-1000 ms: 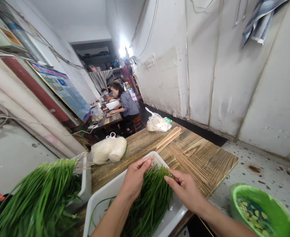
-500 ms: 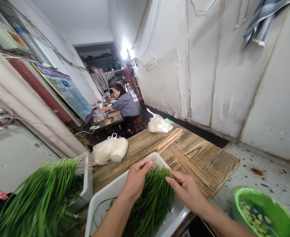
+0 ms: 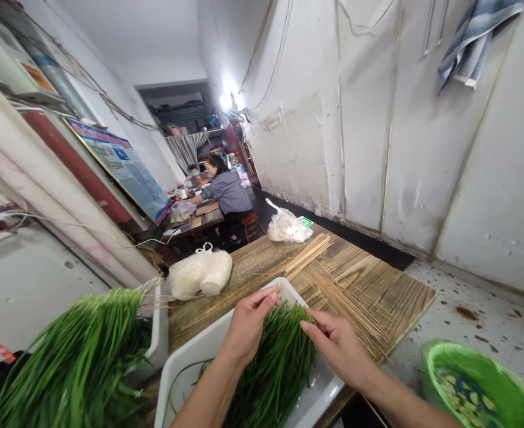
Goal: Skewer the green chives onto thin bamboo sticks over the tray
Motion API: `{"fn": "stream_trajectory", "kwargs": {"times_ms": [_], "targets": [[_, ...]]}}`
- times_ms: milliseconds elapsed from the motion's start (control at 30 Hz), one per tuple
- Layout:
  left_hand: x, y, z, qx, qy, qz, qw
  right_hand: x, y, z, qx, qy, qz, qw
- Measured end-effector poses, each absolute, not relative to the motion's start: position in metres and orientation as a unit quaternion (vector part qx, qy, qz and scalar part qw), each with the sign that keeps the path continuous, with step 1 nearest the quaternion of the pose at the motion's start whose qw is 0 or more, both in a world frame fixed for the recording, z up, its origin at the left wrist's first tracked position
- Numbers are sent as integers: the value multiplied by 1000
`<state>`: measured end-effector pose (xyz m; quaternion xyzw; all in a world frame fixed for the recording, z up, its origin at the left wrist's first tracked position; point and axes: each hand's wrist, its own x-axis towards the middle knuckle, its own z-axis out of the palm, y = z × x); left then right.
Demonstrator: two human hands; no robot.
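A bunch of green chives (image 3: 276,362) lies in a white tray (image 3: 199,356) on the wooden table (image 3: 378,285). My left hand (image 3: 248,324) is over the chives' far end, thumb and fingers pinched on a few stalk tips. My right hand (image 3: 340,345) rests at the right side of the bunch, fingers closed on the stalk ends. Loose bamboo skewers (image 3: 342,291) lie spread on the table just beyond my right hand.
A big heap of chives (image 3: 75,362) fills a second white tray at left. Two white plastic bags (image 3: 202,273) (image 3: 286,227) sit on the table. A green basin (image 3: 480,386) stands on the floor at right. A person sits at a far table (image 3: 226,193).
Both hands stay on the chive tips; the view has drifted slightly downward and to the left, little else differs.
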<state>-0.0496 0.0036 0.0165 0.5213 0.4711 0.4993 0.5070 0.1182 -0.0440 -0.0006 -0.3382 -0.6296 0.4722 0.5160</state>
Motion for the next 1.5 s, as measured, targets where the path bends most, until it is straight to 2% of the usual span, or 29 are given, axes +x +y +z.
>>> {"fn": "stream_trajectory", "kwargs": {"times_ms": [667,1500], "targets": [[-51,5,14,528,486,506,478,118,-42,-4,-340,-631,467,517],[-50,3,18,525,468,508,497,120,-42,-3,-312,-625,489,522]]}}
